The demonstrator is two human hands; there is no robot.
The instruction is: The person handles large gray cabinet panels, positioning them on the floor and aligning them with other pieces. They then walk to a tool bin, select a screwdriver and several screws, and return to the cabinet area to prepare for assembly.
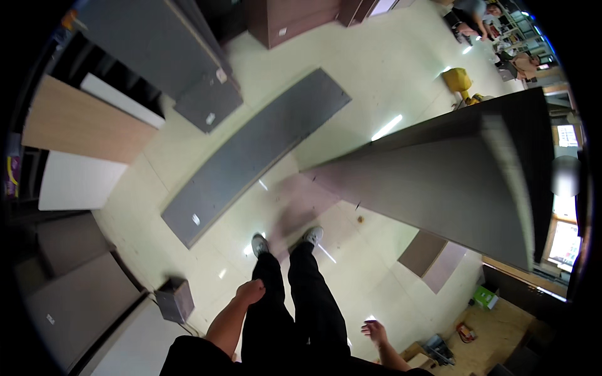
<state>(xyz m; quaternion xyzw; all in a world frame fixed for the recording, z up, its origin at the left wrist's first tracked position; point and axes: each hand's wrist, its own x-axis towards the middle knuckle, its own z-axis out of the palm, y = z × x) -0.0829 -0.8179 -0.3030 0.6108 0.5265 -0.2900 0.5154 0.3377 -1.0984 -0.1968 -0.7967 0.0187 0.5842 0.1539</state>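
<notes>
My left hand (251, 292) hangs in front of my left thigh, its fingers curled into a loose fist with nothing showing in them. Lower and to the right, my right hand (374, 331) is held out beside my right leg, fingers apart and holding nothing. Neither hand touches any of the boards. Ahead of my shoes a long grey board (257, 156) lies flat on the floor. A tall grey panel piece (433, 182) stands to the right, its upper end close to the camera and partly blurred.
A small dark open box (175, 299) stands at the lower left. Grey, wood-coloured and white panels (81, 182) lean along the left side. Brown boards (424, 254) lie at the right, near a cardboard surface (495, 332) with tools. A yellow object (457, 80) and other people are farther off.
</notes>
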